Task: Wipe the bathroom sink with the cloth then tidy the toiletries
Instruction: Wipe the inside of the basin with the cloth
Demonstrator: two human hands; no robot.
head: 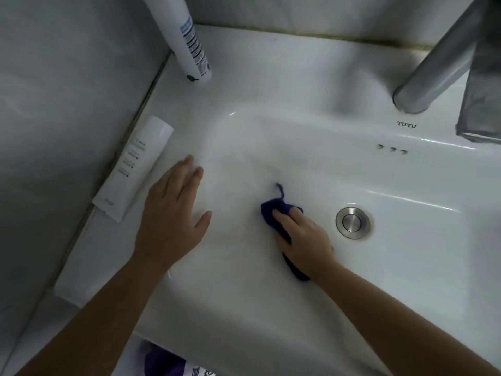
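1. Head view: right hand [303, 240] presses the dark blue cloth [271, 213] flat in the white sink [271, 131], just left of the steel drain plug [352, 222]; fingers [282, 217] bent over it, holding it down.
2. Cloth is bunched and soft, long axis running from near the wrist up and away, a thin tail pointing toward the back rim.
3. Left hand [173, 213] lies flat on the basin's left slope, fingers spread wide, holding nothing.
4. Left of the drain, a white tube [135, 169] lies on the ledge; a white bottle [187, 39] stands behind it.
5. Glossy ceramic, chrome tap [433, 66].
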